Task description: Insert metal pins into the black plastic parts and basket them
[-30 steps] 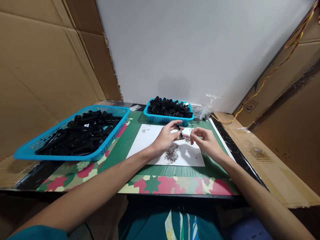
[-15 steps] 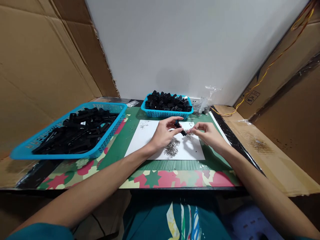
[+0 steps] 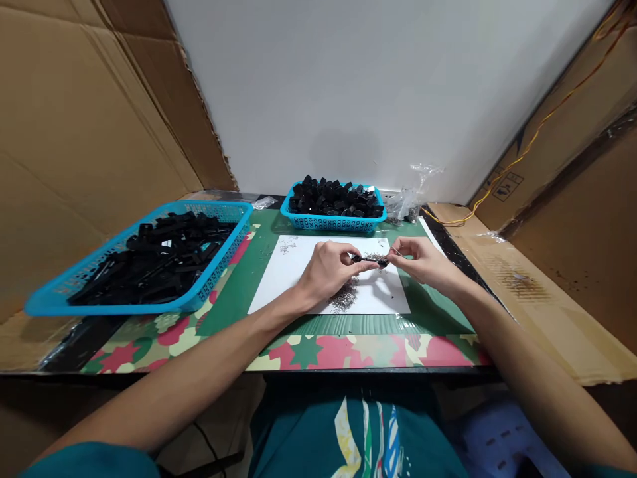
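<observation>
Head view, left hand pinching black part; right hand alongside

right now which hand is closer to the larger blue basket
Left. The left hand, gripping a black part, is right of the larger blue basket, over the white sheet; the right hand is farther right.

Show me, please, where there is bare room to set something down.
Mostly bare: the green mat between the large basket and the white paper, and the paper's lower left. Crowded: the paper's middle, with metal pieces, left hand and right hand; the far side, with small basket and plastic bag.
</observation>
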{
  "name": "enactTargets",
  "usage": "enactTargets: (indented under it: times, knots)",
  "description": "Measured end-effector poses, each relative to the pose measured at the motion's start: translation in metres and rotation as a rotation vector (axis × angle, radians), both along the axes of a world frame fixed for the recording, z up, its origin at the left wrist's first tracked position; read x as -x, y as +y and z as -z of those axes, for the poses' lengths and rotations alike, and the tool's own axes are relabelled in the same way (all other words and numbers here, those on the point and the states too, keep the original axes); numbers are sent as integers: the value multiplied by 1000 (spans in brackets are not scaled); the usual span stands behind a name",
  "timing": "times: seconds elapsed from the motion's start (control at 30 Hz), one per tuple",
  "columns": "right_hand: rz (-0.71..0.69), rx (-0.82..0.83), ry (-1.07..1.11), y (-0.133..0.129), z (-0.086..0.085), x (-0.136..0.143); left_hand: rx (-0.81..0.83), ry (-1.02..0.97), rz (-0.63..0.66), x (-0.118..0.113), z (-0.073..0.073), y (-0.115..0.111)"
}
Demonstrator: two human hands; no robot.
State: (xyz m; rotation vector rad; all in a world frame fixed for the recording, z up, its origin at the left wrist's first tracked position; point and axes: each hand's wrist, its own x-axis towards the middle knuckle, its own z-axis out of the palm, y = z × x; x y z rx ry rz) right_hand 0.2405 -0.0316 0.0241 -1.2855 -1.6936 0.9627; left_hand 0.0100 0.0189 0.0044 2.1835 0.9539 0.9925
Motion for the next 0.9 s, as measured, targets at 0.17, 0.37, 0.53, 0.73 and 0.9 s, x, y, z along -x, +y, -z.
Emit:
enactTargets:
  times: [0.17, 0.37, 0.53, 0.73, 0.9]
  knots:
    - [32, -76, -73, 3, 2, -3, -109, 20, 78, 4, 0, 1]
    - [160, -109, -83, 5, -1, -12, -332, 196, 61, 6, -3, -2]
    - [112, 52, -167, 1, -5, -21, -311, 231, 191, 4, 2, -1]
    - [-35, 80, -266, 7, 12, -18, -342, 235, 326, 0, 3, -4]
    - [6, 102, -273, 10, 22, -10, -381, 236, 343, 0, 5, -5]
